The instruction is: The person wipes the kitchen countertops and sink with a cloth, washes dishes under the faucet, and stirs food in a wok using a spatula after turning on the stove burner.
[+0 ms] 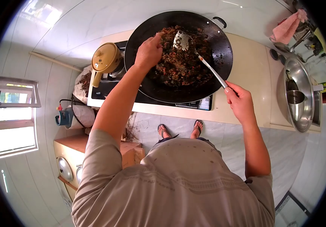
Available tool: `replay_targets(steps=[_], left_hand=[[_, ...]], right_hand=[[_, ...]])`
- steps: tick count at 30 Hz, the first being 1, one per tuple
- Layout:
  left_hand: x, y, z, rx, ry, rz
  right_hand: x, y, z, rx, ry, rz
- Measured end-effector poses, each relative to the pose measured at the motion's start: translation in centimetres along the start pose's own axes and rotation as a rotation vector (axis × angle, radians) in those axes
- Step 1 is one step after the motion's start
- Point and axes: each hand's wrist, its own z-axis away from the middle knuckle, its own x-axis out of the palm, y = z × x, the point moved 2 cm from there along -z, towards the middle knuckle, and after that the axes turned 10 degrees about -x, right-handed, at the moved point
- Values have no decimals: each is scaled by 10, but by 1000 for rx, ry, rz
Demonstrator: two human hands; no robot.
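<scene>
A large black wok [134,79] on the stove holds dark chopped food [182,68] with red bits in it. My right hand [239,100] is wrapped round the handle of a metal wok spatula [213,70], whose blade lies on the food with scraps stuck to it. Over the wok's left side hangs my left hand [149,51], its fingers drawn together and pointing at the food. Whatever those fingers may hold is hidden.
A yellow lidded pot [106,57] sits on the burner to the left. At right, a steel basin [300,113] holds a ladle and a small metal bowl [295,97]. A pink cloth [289,27] hangs behind it. A blue-topped gas cylinder [74,116] stands at lower left.
</scene>
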Motion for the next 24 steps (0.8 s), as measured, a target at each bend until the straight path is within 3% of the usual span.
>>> replay_targets(steps=[18, 24], left_hand=[[45, 17, -20, -115, -247, -181], [51, 16, -20, -61, -220, -168]], right_hand=[[1, 2, 2, 88, 5, -108], [-1, 7, 2, 67, 4, -121]])
